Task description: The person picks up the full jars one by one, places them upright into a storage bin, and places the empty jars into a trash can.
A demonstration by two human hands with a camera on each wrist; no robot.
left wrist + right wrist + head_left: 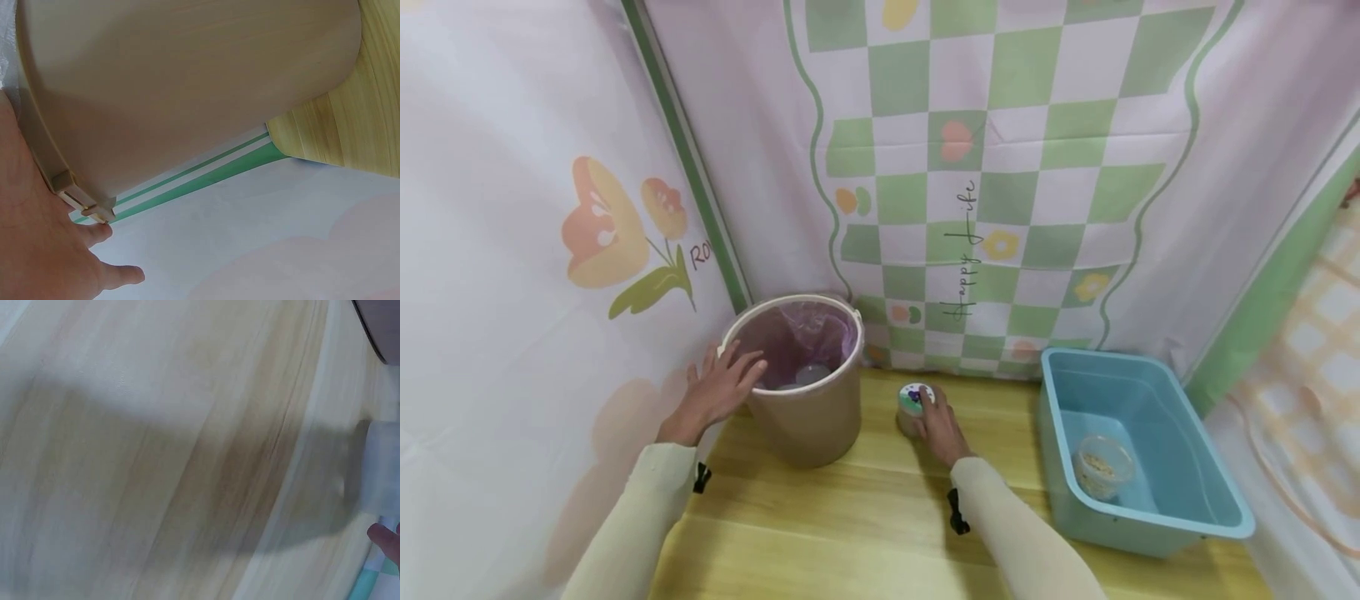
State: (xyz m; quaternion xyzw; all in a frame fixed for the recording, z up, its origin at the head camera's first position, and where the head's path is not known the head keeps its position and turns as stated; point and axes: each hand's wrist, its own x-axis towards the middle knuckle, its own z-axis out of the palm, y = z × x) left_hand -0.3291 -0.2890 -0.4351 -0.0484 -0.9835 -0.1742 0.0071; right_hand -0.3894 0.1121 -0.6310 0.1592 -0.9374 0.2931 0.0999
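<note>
On the wood-grain table stands a small clear tub (907, 421) with a white, green and purple lid (914, 397). My right hand (942, 427) holds it from the right, with bent fingers at the lid's edge. In the right wrist view only the tub's pale side (381, 469) and a fingertip (382, 540) show at the edge; the grip itself is hidden. My left hand (713, 396) is spread at the near left rim of a beige bin (805, 417), beside its handle joint (78, 197). A purple bag lining (820, 325) shows inside the bin.
At the right stands a blue basin (1060, 450) holding a clear round container (1103, 471) with pale bits inside. A checkered cloth (962, 275) hangs behind the table (850, 533). White printed fabric (512, 375) borders the left side.
</note>
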